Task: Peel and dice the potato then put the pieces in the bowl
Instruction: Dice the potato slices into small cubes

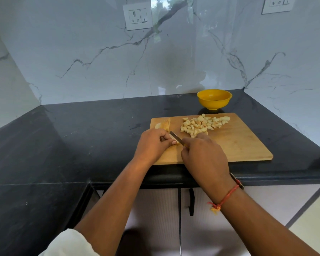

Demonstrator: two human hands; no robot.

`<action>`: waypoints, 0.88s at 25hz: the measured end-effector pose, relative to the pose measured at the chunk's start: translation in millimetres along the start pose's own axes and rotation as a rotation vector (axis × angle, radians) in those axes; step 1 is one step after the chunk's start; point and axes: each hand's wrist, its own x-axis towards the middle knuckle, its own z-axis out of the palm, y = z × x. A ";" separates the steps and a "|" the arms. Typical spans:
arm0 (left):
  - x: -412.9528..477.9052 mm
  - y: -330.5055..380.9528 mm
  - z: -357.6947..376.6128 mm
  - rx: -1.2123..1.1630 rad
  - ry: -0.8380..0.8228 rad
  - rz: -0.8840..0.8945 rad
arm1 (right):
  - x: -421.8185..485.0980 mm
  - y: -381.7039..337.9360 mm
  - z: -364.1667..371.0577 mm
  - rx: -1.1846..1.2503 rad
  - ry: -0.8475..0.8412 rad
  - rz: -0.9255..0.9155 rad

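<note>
- Broadly, a black counter (81, 135) carries the wooden cutting board (248, 145).
- Right hand (204, 156) grips the knife (175, 138).
- Left hand (152, 145) pinches a potato piece (177, 144) beside the blade.
- Diced potato (201, 124) lies heaped on the board's far half.
- Yellow bowl (214, 98) stands just behind the board.

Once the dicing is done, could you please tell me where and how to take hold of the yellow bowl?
Pinch the yellow bowl by its near rim, coming from the front, above the cutting board. It stands upright, mouth open, so the rim is free; the wall stands close behind it, and its rounded sides would probably slip.
</note>
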 end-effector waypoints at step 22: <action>1.0 5.2 -7.1 0.107 -0.064 0.042 | 2.6 -8.0 5.9 -0.178 -0.120 -0.143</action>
